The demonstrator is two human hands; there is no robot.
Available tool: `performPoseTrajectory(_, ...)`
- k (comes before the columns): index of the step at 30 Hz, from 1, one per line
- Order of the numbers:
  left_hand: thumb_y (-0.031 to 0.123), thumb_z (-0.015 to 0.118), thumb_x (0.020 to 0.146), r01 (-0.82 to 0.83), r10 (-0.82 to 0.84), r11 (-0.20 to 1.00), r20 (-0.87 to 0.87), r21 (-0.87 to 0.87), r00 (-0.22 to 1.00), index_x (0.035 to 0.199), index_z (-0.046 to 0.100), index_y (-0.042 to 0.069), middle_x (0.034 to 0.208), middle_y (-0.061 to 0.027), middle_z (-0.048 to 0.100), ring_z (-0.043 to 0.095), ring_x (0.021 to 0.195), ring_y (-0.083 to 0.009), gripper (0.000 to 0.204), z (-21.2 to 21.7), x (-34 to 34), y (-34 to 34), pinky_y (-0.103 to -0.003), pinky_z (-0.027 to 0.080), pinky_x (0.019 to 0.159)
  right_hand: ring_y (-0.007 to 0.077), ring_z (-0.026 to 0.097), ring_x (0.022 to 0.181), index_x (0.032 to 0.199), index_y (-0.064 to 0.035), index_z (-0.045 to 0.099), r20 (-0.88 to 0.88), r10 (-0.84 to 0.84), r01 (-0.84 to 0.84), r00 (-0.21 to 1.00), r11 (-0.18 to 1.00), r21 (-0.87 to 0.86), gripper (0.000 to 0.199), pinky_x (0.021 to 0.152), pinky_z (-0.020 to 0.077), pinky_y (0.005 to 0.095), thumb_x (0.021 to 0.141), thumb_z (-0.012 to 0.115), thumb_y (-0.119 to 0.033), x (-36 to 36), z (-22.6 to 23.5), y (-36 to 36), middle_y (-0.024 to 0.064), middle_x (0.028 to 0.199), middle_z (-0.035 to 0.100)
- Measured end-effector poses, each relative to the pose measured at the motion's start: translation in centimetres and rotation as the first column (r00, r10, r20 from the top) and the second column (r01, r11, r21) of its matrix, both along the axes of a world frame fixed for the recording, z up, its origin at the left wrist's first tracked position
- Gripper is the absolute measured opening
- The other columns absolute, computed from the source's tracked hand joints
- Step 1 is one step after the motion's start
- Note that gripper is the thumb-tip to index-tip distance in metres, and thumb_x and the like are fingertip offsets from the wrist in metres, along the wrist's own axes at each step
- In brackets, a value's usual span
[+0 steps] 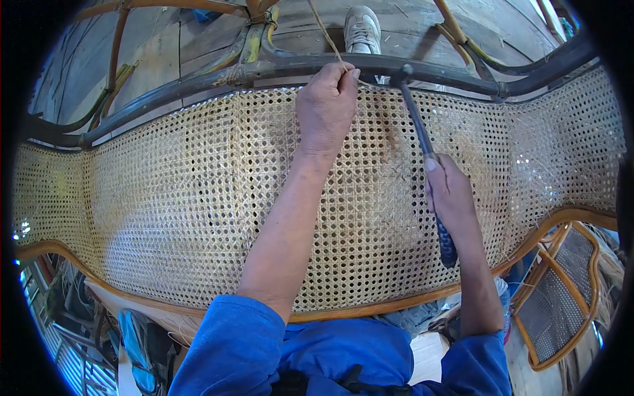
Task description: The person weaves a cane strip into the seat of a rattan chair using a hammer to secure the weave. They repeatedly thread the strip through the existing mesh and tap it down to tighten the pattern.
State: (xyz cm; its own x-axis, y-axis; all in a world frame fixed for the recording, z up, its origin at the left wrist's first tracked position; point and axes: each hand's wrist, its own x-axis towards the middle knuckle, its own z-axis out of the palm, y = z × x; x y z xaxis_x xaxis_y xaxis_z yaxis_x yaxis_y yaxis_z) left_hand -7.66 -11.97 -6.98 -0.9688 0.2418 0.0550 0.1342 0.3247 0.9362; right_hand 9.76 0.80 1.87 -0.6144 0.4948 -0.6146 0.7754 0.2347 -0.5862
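Observation:
A wide panel of woven cane webbing [191,185] stretches across in front of me. Along its far edge runs a dark rail [297,65]. My left hand [327,109] is closed in a pinch at that edge, gripping a thin cane strip [321,25] that trails away past the rail. In my right hand [452,195] is a hammer [419,122] with a dark shaft and a textured black grip. Its head is over the rail, a short way right of my left fingers. The strip's end beneath my left fingers is hard to see.
Curved rattan legs and braces [254,41] rise beyond the rail. A light-coloured shoe [362,30] rests on the plank floor [158,56]. Orange-brown rattan trim [380,310] borders the near edge. Another cane-webbed frame [561,297] stands at lower right, and a blue-and-dark bag [135,343] at lower left.

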Motion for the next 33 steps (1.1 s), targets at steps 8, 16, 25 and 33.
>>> performPoseTrajectory(8, 0.016, 0.066, 0.089, -0.006, 0.006, 1.0, -0.007, 0.002, 1.0, 0.096, 0.068, 0.003, 0.068, -0.001, 0.061, 0.048, 0.061, -0.0041, 0.015, -0.3, 0.0, -0.1, -0.023, 0.043, 0.057, 0.0127, 0.055, 0.063, 0.111, -0.0024, 0.05, 0.05, -0.081, 0.084, 0.995, 0.995, -0.045, 0.029, 0.058, 0.0468, 0.03, 0.085, 0.063, -0.011, -1.6, 3.6, -0.6, 0.0049, 0.077, 0.057)
performPoseTrajectory(16, 0.017, 0.066, 0.088, -0.008, 0.008, 1.0, -0.011, -0.01, 1.0, 0.093, 0.068, 0.004, 0.071, -0.0051, 0.063, 0.055, 0.064, -0.0118, 0.015, -0.1, 0.0, 0.0, -0.027, 0.046, 0.059, 0.0292, 0.061, 0.062, 0.101, -0.0044, 0.051, 0.136, 0.213, -0.248, 0.967, 0.904, 0.348, 0.025, 0.062, 0.0479, 0.0404, 0.091, 0.059, -0.025, -2.3, 1.9, -1.2, 0.0125, 0.069, 0.058)
performPoseTrajectory(25, 0.018, 0.065, 0.09, 0.007, -0.007, 1.0, 0.015, -0.005, 1.0, 0.097, 0.068, 0.003, 0.068, -0.0012, 0.061, 0.048, 0.062, -0.0046, 0.016, 0.0, 0.0, 0.1, -0.023, 0.043, 0.058, 0.0368, 0.064, 0.074, 0.102, -0.0071, 0.049, 0.242, 0.243, -0.331, 0.939, 0.824, 0.46, 0.024, 0.069, 0.0494, 0.0477, 0.093, 0.053, -0.029, -2.1, 1.5, -1.8, 0.0148, 0.082, 0.064)
performPoseTrajectory(33, 0.018, 0.065, 0.09, 0.01, -0.01, 1.0, 0.022, 0.0, 1.0, 0.097, 0.068, 0.003, 0.068, 0.0001, 0.06, 0.048, 0.062, -0.0047, 0.017, 0.3, 0.0, -0.2, -0.022, 0.043, 0.058, 0.0348, 0.064, 0.076, 0.103, -0.0081, 0.049, 0.297, 0.268, -0.378, 0.916, 0.824, 0.422, 0.022, 0.072, 0.049, 0.0465, 0.094, 0.053, -0.028, -3.7, 3.0, -1.6, 0.0145, 0.081, 0.064)
